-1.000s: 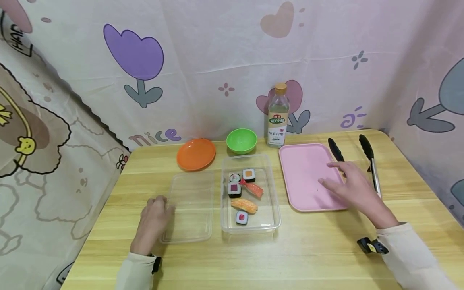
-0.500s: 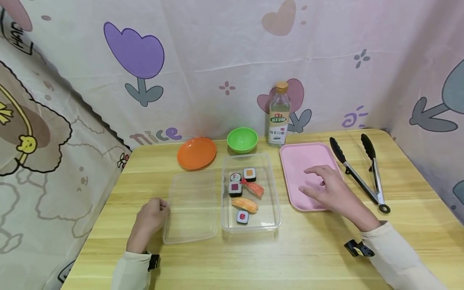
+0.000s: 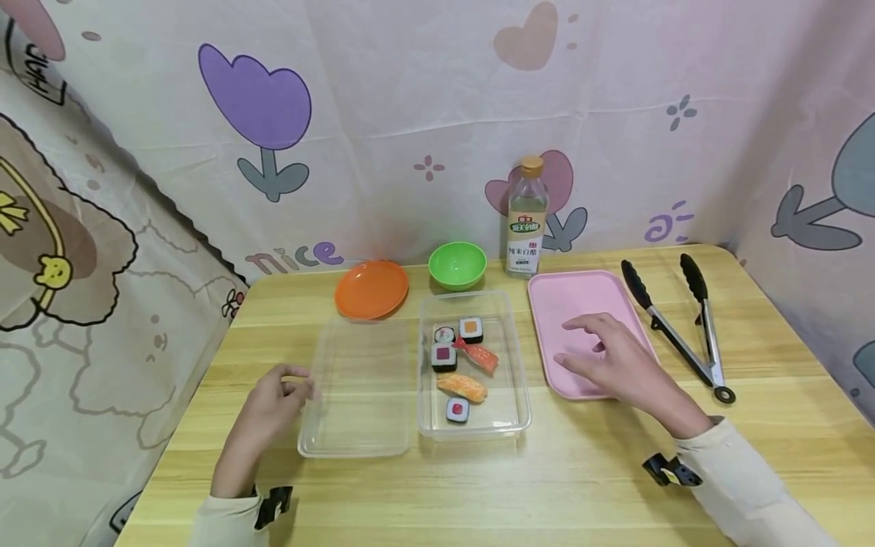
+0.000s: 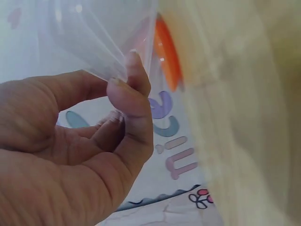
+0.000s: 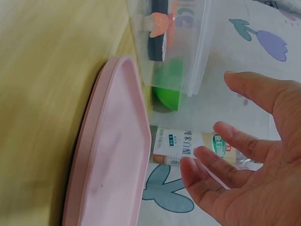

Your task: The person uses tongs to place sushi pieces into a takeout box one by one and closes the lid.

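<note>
Thumb and index finger of my left hand point(image 3: 270, 406) pinch the left edge of a clear plastic lid point(image 3: 358, 391); the left wrist view shows the lid's corner point(image 4: 101, 40) between the fingertips. Beside it stands a clear food container point(image 3: 506, 410) without a cover. Inside lie several sushi pieces, among them a shrimp sushi point(image 3: 480, 357), an orange-topped sushi point(image 3: 462, 387) and a small roll with a red centre point(image 3: 457, 410). My right hand point(image 3: 618, 361) hovers over the pink tray point(image 3: 557, 304), fingers spread and holding nothing.
Along the back of the wooden table point(image 3: 547, 494) are an orange plate point(image 3: 371, 289), a green bowl point(image 3: 457, 266) and a vinegar bottle point(image 3: 525, 228). Black-tipped tongs point(image 3: 711, 349) lie spread apart right of the tray. A patterned curtain point(image 3: 396, 91) hangs behind.
My right hand has moved left from beside the tongs to over the tray, uncovering them. My left hand has shifted slightly left, and the lid has shifted and tilted with its grip.
</note>
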### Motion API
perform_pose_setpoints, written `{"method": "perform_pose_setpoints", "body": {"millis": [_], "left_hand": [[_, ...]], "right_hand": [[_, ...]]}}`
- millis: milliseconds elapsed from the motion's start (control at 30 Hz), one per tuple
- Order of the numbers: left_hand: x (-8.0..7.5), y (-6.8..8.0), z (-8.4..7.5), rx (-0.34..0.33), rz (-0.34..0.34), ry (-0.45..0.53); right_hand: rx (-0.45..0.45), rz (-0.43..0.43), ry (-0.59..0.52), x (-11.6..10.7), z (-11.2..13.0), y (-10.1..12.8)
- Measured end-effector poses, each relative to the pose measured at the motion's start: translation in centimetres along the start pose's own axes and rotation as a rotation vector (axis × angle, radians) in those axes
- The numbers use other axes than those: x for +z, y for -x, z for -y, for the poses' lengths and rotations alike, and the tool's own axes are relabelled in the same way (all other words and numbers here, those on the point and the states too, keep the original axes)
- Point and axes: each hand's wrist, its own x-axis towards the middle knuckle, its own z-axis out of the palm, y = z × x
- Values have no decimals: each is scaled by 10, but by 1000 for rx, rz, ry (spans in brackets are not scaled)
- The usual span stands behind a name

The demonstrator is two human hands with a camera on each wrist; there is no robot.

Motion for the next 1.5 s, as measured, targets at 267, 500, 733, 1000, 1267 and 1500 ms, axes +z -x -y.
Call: {"method": "perform_pose_setpoints", "body": {"millis": [267,500,733,1000,1267,1500], "left_hand": [[-13,8,-9,55,-63,64],[-21,11,-13,32,-155,161],[-24,12,-18,2,-221,224],[-16,10,-37,97,-209,341],[7,4,-68,147,-108,394],[34,-2,-88,177,-30,443]], "right_hand": [[-32,-11,-20,3,12,-2],[-33,-29,-64,6,22,-2],[-16,-18,-114,6,31,-2],[14,4,-218,12,44,-6],[87,83,-404,19,59,-12],[148,176,-602,28,64,-18]]}}
